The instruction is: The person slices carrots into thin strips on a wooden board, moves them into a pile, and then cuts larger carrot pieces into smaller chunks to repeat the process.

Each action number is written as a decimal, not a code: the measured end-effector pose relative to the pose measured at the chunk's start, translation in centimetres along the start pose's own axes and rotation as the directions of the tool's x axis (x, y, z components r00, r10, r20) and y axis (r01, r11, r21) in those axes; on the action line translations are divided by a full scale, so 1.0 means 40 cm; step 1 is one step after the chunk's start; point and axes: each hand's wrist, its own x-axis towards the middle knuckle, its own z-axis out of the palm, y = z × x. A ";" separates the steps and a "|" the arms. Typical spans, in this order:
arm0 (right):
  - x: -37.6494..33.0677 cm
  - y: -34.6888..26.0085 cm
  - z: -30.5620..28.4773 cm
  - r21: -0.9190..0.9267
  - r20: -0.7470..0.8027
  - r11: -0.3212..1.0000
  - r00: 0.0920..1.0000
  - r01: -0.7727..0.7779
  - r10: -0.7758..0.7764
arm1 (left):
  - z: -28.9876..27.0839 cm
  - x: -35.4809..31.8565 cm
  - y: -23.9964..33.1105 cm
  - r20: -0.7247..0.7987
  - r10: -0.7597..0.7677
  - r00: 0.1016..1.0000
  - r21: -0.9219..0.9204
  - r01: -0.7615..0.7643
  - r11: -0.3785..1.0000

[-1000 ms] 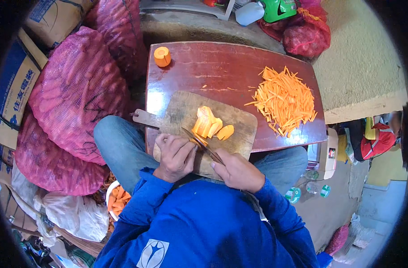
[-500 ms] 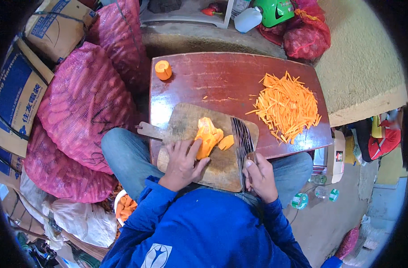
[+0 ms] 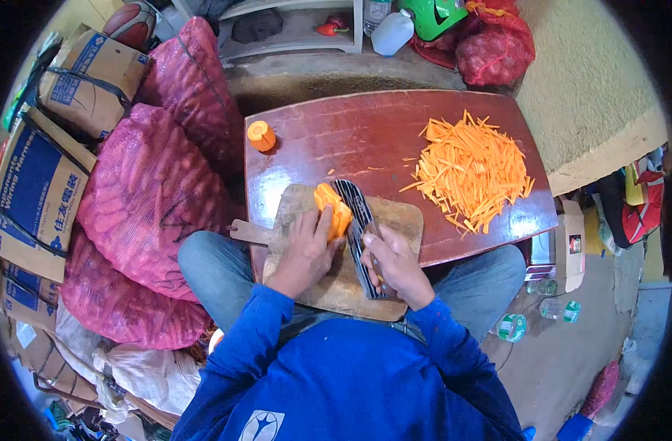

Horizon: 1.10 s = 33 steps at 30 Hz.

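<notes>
A wooden cutting board (image 3: 400, 223) with a handle at its left lies over the near part of a red-brown table (image 3: 358, 117). On it, my left hand (image 3: 306, 250) is closed on a bunch of orange carrot pieces (image 3: 336, 208), pressing them down with bent fingers. My right hand (image 3: 396, 264) grips a wide-bladed knife (image 3: 356, 209), its handle mostly covered by my fingers. The blade stands right beside the carrot pieces, close to my left fingertips. At the right of the table is a heap of carrot strips (image 3: 472, 175). A short carrot stub (image 3: 261, 137) stands at the far left corner.
Pink mesh sacks (image 3: 148, 198) of carrots and strapped cardboard boxes (image 3: 38, 187) crowd the left. A low shelf (image 3: 299, 45), a white jug (image 3: 392, 34), a green helmet (image 3: 433, 16) and a red net bag (image 3: 495, 55) stand beyond the table. Plastic bottles (image 3: 511, 327) lie on the floor at right.
My right hand has brought the knife leftward against the carrot pieces. My left hand has gathered the spread pieces into a tighter bunch. The view has shifted slightly.
</notes>
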 end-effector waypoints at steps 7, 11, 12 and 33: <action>0.114 -0.057 -0.069 0.065 -0.072 0.997 0.997 0.035 -0.030 | -0.004 0.147 -0.108 0.024 -0.047 0.999 -0.006 0.047 0.999; 0.067 -0.064 -0.113 0.015 0.002 0.998 0.999 0.054 -0.055 | 0.022 0.162 -0.154 -0.143 -0.115 0.983 -0.195 0.086 0.977; 0.036 -0.088 -0.125 -0.085 0.041 0.995 0.998 0.058 -0.055 | 0.025 0.163 -0.154 -0.182 -0.114 0.977 -0.220 0.073 0.973; 0.122 -0.191 -0.203 -0.709 0.398 0.580 0.907 0.401 -0.141 | 0.003 0.150 -0.190 -0.247 -0.323 0.914 -0.234 0.268 0.935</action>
